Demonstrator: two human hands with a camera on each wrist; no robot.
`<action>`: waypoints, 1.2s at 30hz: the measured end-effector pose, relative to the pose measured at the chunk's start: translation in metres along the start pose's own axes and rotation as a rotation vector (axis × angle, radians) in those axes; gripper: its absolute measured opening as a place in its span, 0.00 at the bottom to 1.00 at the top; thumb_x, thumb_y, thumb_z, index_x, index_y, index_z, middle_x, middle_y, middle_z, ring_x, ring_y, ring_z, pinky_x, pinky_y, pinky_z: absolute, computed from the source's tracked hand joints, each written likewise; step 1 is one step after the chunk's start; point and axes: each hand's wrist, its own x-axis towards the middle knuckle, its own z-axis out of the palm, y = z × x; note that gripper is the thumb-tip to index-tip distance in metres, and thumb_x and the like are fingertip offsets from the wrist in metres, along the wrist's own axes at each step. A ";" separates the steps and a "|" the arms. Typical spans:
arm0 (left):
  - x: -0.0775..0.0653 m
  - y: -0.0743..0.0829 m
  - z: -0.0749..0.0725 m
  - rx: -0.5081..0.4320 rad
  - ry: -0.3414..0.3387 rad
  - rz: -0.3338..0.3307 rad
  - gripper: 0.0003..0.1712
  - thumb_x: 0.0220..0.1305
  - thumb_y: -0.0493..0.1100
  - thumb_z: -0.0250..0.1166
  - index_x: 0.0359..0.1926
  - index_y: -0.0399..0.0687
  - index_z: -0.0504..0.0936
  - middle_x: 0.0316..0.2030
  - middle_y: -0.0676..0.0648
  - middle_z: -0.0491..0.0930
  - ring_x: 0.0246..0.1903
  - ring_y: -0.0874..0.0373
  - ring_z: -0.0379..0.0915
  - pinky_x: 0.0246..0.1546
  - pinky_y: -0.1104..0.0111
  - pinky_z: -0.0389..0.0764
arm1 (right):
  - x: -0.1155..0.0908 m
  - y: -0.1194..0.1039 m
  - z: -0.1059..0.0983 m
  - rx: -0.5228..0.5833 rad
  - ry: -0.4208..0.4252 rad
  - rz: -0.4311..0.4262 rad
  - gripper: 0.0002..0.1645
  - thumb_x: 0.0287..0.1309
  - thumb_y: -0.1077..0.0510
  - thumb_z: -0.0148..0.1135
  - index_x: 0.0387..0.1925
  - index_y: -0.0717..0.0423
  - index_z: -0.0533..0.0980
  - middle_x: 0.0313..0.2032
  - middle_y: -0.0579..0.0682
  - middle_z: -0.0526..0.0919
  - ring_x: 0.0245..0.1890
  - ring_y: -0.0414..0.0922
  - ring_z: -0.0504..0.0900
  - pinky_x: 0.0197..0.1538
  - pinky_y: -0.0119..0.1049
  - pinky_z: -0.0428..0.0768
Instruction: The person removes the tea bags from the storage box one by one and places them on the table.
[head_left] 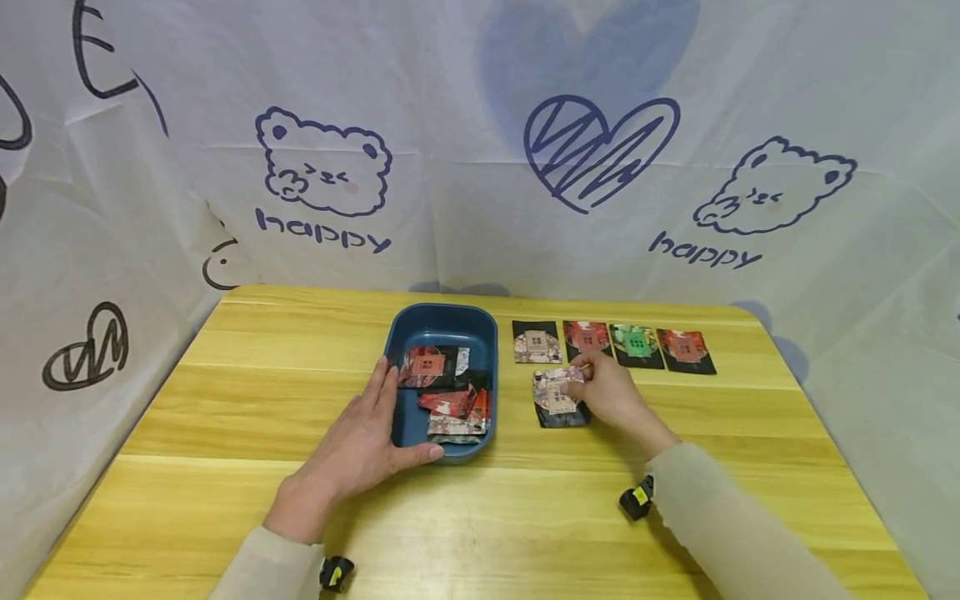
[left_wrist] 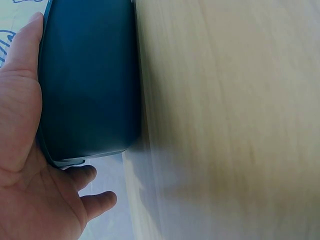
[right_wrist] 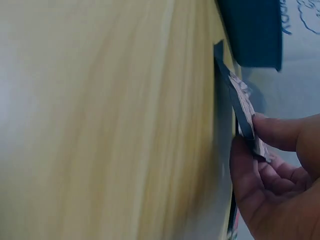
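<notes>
A dark blue rectangular box [head_left: 444, 312] holds several small printed sachets [head_left: 457, 404]. My left hand [head_left: 356, 437] rests against the box's left side and near corner, its fingers straight and thumb spread along the near rim. In the left wrist view, the box wall [left_wrist: 92, 75] lies against the palm side of that hand. To the right of the box, my right hand [head_left: 611, 392] pinches a pink-and-black sachet [head_left: 557, 402] by its right edge, between thumb and fingers. The right wrist view shows this sachet [right_wrist: 241, 105] edge-on and tilted, close over the table.
Behind the right hand, a row of sachets lies on the wooden table [head_left: 262, 400]: a pale pink one [head_left: 536, 342], a red one [head_left: 587, 335], a green one [head_left: 637, 343] and another red one [head_left: 685, 348]. A white printed cloth [head_left: 465, 208] hangs behind the table.
</notes>
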 end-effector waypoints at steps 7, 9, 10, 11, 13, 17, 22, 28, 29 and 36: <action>0.001 -0.001 0.001 -0.005 0.003 -0.002 0.78 0.55 0.80 0.70 0.84 0.34 0.42 0.85 0.37 0.31 0.81 0.31 0.46 0.76 0.39 0.62 | 0.008 -0.016 0.019 -0.116 0.011 0.024 0.26 0.70 0.52 0.70 0.61 0.61 0.73 0.33 0.53 0.81 0.26 0.46 0.72 0.31 0.39 0.71; 0.001 0.000 0.002 -0.007 0.004 -0.004 0.79 0.54 0.80 0.70 0.84 0.34 0.43 0.85 0.37 0.32 0.81 0.31 0.46 0.76 0.40 0.62 | 0.010 -0.019 0.023 -0.154 0.017 0.030 0.27 0.69 0.51 0.70 0.61 0.61 0.73 0.35 0.53 0.83 0.27 0.46 0.74 0.32 0.40 0.73; 0.000 0.000 0.001 -0.008 0.004 -0.005 0.79 0.54 0.80 0.70 0.84 0.34 0.42 0.85 0.37 0.32 0.81 0.31 0.46 0.76 0.40 0.62 | 0.010 -0.020 0.024 -0.168 0.023 0.035 0.27 0.69 0.51 0.70 0.61 0.61 0.73 0.37 0.54 0.84 0.28 0.47 0.75 0.33 0.40 0.74; 0.000 0.000 0.002 -0.009 0.005 -0.004 0.79 0.54 0.80 0.70 0.84 0.33 0.42 0.85 0.36 0.32 0.80 0.31 0.47 0.76 0.39 0.62 | 0.011 -0.020 0.026 -0.179 0.028 0.042 0.27 0.69 0.51 0.70 0.61 0.60 0.73 0.39 0.53 0.84 0.29 0.47 0.77 0.34 0.41 0.75; 0.000 0.000 0.002 -0.009 0.003 -0.006 0.79 0.54 0.81 0.69 0.84 0.34 0.42 0.85 0.37 0.31 0.81 0.31 0.47 0.76 0.39 0.62 | 0.012 -0.021 0.028 -0.197 0.037 0.051 0.27 0.69 0.50 0.70 0.62 0.60 0.73 0.42 0.54 0.84 0.32 0.48 0.79 0.37 0.43 0.77; -0.001 -0.001 0.002 -0.007 0.005 0.000 0.80 0.54 0.82 0.68 0.84 0.33 0.42 0.85 0.36 0.31 0.80 0.30 0.47 0.76 0.39 0.62 | 0.013 -0.022 0.029 -0.215 0.045 0.059 0.27 0.69 0.49 0.70 0.61 0.58 0.74 0.43 0.53 0.84 0.36 0.49 0.81 0.41 0.46 0.80; 0.000 -0.001 0.001 -0.008 -0.002 -0.005 0.80 0.54 0.83 0.67 0.84 0.35 0.41 0.85 0.38 0.30 0.81 0.31 0.47 0.76 0.40 0.62 | 0.013 -0.023 0.029 -0.220 0.051 0.054 0.28 0.69 0.48 0.70 0.62 0.59 0.74 0.42 0.53 0.84 0.35 0.49 0.81 0.40 0.46 0.80; 0.000 -0.001 0.001 -0.009 -0.002 -0.004 0.80 0.54 0.83 0.68 0.84 0.35 0.41 0.85 0.38 0.30 0.80 0.31 0.47 0.76 0.40 0.62 | 0.012 -0.023 0.028 -0.210 0.053 0.051 0.28 0.69 0.49 0.70 0.62 0.60 0.74 0.41 0.54 0.84 0.34 0.49 0.80 0.38 0.45 0.79; 0.000 -0.001 0.001 -0.010 -0.002 -0.003 0.80 0.54 0.82 0.68 0.84 0.36 0.41 0.85 0.38 0.30 0.80 0.31 0.47 0.76 0.40 0.62 | 0.012 -0.023 0.028 -0.206 0.054 0.052 0.28 0.69 0.49 0.69 0.62 0.60 0.74 0.41 0.54 0.83 0.33 0.49 0.79 0.38 0.45 0.79; 0.000 -0.001 0.000 -0.009 -0.001 0.004 0.79 0.55 0.82 0.68 0.84 0.35 0.41 0.85 0.37 0.30 0.80 0.30 0.48 0.76 0.40 0.63 | 0.013 -0.023 0.028 -0.197 0.055 0.062 0.27 0.70 0.50 0.69 0.61 0.61 0.75 0.43 0.55 0.85 0.34 0.49 0.79 0.40 0.46 0.79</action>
